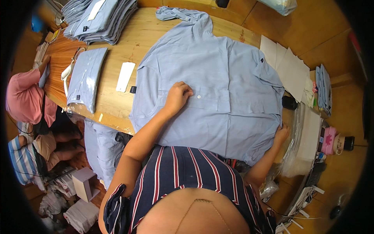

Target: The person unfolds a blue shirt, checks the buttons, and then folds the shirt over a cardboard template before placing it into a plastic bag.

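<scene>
A light-blue, lightly creased woven shirt (210, 62) lies spread across the yellowish wooden counter (117, 50), its near edge falling against the person's body. 1 small round white button (198, 96) shows on its front strip, and 1 small black label sits near its right side. The left hand (179, 96) rests on the shirt beside the button, fingers curled; the right hand (282, 133) touches its lower right edge, fingers bent narrow. I cannot tell whether either pinches cloth. Left of the shirt, a clear, glossy plastic bag (89, 72) contains folded light-blue fabric.
</scene>
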A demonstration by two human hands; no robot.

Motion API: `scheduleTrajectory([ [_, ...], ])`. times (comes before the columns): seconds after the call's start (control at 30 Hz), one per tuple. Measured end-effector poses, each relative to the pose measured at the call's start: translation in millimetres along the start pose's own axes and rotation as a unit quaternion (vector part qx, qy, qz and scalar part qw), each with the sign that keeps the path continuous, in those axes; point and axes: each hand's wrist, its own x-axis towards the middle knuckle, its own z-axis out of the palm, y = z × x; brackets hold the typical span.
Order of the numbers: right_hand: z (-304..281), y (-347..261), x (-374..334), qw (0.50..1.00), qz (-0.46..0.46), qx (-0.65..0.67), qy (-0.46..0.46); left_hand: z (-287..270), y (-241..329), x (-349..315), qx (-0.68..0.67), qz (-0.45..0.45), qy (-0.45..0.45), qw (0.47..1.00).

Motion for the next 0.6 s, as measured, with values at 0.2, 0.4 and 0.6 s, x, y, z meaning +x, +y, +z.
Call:
scheduleTrajectory([
  [0.2, -4.9, 39.6, 23.2, 0.986, 0.15, 0.063, -0.034, -7.1, -5.0, 7.2, -0.124, -0.091, -0.032, 0.988],
  [0.4, -69.3, -40.8, 13.5, 0.947, 0.282, 0.0, 0.151, -10.3, -8.7, 6.0, -0.146, -0.099, -0.044, 0.983],
  [0.6, -45.7, -57.3, 46.5, 0.889, -0.088, 0.42, 0.159, -7.7, -10.2, 11.6, -0.164, -0.088, -0.057, 0.981],
])
